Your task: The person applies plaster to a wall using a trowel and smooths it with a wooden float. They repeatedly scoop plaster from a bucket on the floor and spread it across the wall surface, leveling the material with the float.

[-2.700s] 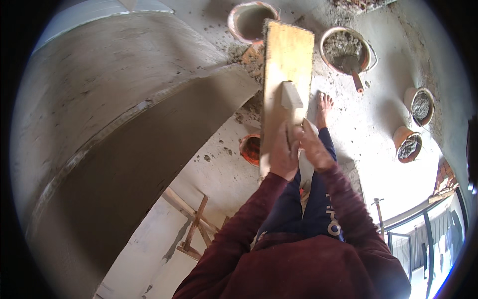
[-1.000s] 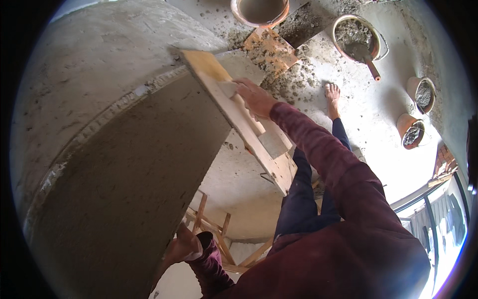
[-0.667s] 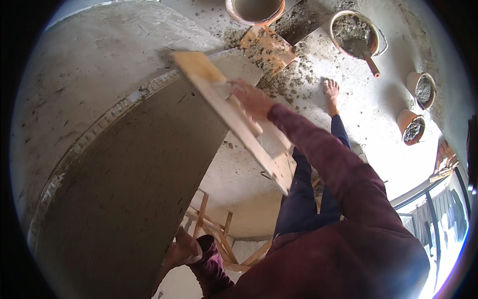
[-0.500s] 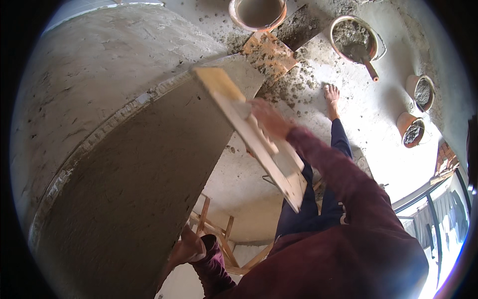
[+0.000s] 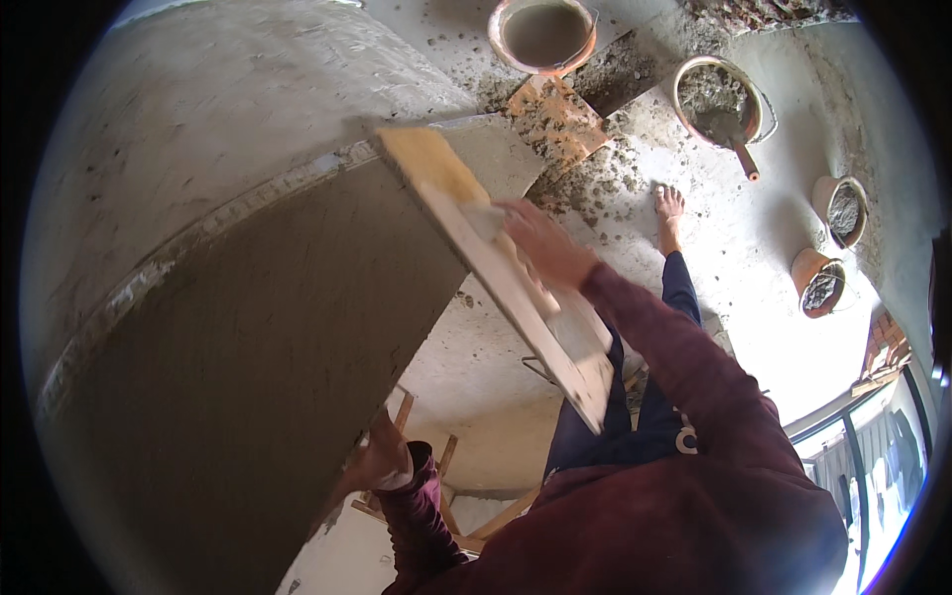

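Note:
My right hand (image 5: 550,248) is closed around the handle of a long wooden plaster float (image 5: 531,322), slightly blurred. The float lies slantwise across the right edge of a dark grey, freshly smoothed plaster surface (image 5: 268,288). Its yellowish far end is by the pale ridge (image 5: 213,213) that borders this surface. Lower down, my left hand (image 5: 382,461) rests against the surface's near right edge. Its fingers are partly hidden there, so their grip cannot be made out.
On the floor stand a bucket of grey liquid (image 5: 545,38), a bucket of mortar (image 5: 716,99) with a handled tool in it, and two smaller buckets (image 5: 843,213). Mortar crumbs surround a brown tile (image 5: 557,121). A wooden frame (image 5: 446,471) stands below; my bare foot (image 5: 669,203) is on the floor.
The view has shifted a little, so the buckets and floor appear further right. Against the plaster surface, the float in my right hand has slid slightly left. My left hand stays at the edge.

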The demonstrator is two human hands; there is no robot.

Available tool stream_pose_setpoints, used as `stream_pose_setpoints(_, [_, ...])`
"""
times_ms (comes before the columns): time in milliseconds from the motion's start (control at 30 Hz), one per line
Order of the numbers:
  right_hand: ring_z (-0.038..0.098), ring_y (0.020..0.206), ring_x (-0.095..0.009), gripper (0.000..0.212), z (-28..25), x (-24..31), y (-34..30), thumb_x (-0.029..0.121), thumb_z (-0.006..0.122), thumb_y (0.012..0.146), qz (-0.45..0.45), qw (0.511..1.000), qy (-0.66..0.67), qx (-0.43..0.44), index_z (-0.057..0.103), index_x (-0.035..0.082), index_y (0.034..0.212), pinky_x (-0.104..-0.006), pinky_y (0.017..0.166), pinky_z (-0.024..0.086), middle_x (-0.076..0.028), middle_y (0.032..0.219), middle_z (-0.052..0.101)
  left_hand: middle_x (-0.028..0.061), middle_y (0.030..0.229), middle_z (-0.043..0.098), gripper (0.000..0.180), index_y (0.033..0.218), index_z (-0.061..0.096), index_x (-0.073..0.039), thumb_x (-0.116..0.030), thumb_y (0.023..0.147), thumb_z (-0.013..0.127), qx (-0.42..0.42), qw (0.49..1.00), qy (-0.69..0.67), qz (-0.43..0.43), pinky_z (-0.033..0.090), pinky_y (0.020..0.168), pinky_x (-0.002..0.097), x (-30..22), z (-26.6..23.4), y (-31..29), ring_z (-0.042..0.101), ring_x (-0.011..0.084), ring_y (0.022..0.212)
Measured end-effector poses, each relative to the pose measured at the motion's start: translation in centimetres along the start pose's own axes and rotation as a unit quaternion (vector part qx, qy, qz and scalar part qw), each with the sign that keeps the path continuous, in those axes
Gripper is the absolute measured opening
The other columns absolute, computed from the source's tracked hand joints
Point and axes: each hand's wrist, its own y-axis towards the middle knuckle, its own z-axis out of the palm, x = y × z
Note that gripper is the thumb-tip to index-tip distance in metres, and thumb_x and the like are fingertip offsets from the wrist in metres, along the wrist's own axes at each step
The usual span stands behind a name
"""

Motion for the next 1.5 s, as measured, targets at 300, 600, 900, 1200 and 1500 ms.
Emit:
stream_pose_setpoints(300, [0.060,0.078,-0.018,0.042,1.4,0.1,-3.5,0.032,0.038,0.102,-0.131,0.985,-0.103,-0.034,0.043,0.011,0.138,-0.0324,0.068,0.052,-0.012,0.097,0.055,0.0286,0.143,0.025,0.141,0.138,-0.043,-0.010,-0.023,0.075,0.084,-0.080,0.970,-0.168,-0.154,0.032,0.111,0.0507,-3.9,1.8,1.4,0.033,0.0315,0.133])
stream_pose_setpoints(600, [0.059,0.068,-0.016,0.045,1.5,1.1,-5.7,0.036,0.039,0.101,-0.173,0.980,-0.093,-0.043,0.045,0.011,0.138,-0.0332,0.060,0.052,-0.009,0.087,0.055,0.0281,0.153,0.026,0.081,0.151,0.019,0.004,-0.030,0.092,0.063,0.414,0.874,-0.135,-0.213,0.021,0.117,0.0455,-3.5,-2.7,-17.7,0.024,0.0399,0.144])
stream_pose_setpoints(900, [0.059,0.106,-0.024,0.046,1.8,3.1,-9.9,0.036,0.038,0.101,-0.107,0.993,-0.012,0.038,0.046,0.011,0.139,-0.0379,0.097,0.045,-0.019,0.124,0.058,0.0319,0.156,0.012,0.101,0.153,0.011,-0.001,-0.063,0.087,0.056,0.743,0.579,-0.252,-0.221,0.023,0.117,0.0435,-8.7,-0.3,-33.3,0.020,0.0445,0.144])
stream_pose_setpoints(1200, [0.046,0.131,-0.034,0.044,0.7,-1.3,-8.3,0.035,0.038,0.101,-0.107,0.984,-0.138,0.031,0.044,0.014,0.139,-0.0408,0.114,0.032,-0.018,0.144,0.044,0.0273,0.155,0.019,0.108,0.155,0.012,-0.012,-0.065,0.077,0.067,0.779,0.591,-0.147,-0.149,0.034,0.111,0.0517,-8.8,8.2,-40.3,0.032,0.0478,0.137])
stream_pose_setpoints(1500, [0.060,0.100,-0.022,0.045,-2.5,-0.7,-3.5,0.038,0.036,0.102,0.081,0.996,-0.028,0.036,0.046,0.017,0.140,-0.0394,0.097,0.043,-0.013,0.128,0.054,0.0254,0.156,0.017,0.102,0.152,0.020,-0.016,-0.062,0.076,0.070,0.770,0.604,-0.083,-0.186,0.038,0.107,0.0501,-12.5,11.0,-31.8,0.036,0.0438,0.135])
